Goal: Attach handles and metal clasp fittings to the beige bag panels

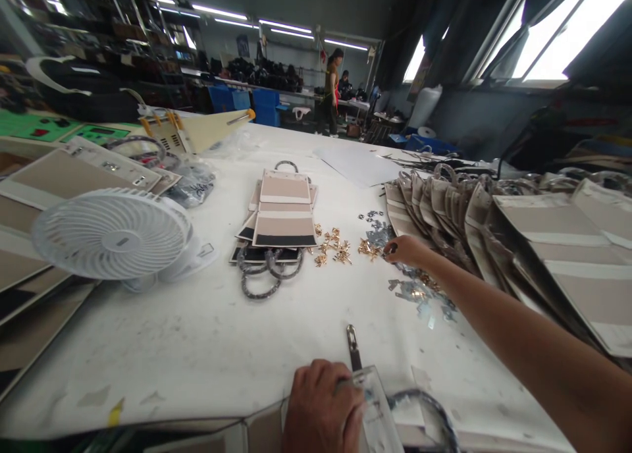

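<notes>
My left hand (pixel 323 407) is at the bottom centre, its fingers wrapped over the edge of a beige panel (pixel 271 426) beside a clear plate. A strap with a metal tip (pixel 352 341) sticks out past that plate. Further off to the right, my right hand (pixel 405 251) is pinched at the small metal parts; what is between its fingertips is too small to name. Gold-coloured pieces (pixel 368 249) lie just left of its fingertips, and silver flat pieces (pixel 415 292) lie below it. Another group of gold pieces (pixel 340 250) lies nearer the centre.
A stack of beige panels with handles (pixel 285 219) lies mid-table. At left are a white fan (pixel 118 239) and more panels (pixel 79 176). Many beige panels (pixel 557 242) stand along the right side. Two people are in the background, one standing (pixel 332 91).
</notes>
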{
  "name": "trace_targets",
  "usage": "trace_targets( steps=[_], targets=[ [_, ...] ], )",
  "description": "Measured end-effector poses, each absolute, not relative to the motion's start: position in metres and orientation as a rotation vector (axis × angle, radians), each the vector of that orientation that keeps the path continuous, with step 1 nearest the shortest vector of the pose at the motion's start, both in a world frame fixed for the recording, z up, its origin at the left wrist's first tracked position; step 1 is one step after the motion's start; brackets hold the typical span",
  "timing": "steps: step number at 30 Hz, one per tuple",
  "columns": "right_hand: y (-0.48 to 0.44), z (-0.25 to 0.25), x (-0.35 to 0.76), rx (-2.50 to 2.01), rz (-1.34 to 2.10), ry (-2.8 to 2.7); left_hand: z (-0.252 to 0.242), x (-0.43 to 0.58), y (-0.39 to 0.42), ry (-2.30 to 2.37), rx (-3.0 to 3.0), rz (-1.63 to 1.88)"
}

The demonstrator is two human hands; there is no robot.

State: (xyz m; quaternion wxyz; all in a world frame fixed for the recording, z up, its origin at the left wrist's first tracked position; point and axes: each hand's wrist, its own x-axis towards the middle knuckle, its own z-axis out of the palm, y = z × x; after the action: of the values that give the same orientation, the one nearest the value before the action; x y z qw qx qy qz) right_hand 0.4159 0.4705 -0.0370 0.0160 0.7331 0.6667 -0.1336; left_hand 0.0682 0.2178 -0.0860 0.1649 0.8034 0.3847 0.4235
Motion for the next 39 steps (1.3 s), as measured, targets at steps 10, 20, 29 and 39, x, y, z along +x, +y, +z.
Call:
trace_targets(
  steps=[10,20,29,39],
  targets=[
    [0.466,-0.035,0.424,2.301,-0.429,2.105,-0.075,0.067,0.215,1.155,2.262,1.075],
    [0.456,-0.031,0.432,2.303,-0.494,2.131,-0.072,0.068,0.214,1.15,2.234,1.046],
    [0.427,-0.004,0.418,2.584,-0.51,2.095,-0.062,0.071,0.209,1.219,2.198,0.999],
    [0.217,0.032,0.321,2.272,-1.511,2.08,-0.063,0.075,0.204,1.218,2.318,0.827]
  ],
)
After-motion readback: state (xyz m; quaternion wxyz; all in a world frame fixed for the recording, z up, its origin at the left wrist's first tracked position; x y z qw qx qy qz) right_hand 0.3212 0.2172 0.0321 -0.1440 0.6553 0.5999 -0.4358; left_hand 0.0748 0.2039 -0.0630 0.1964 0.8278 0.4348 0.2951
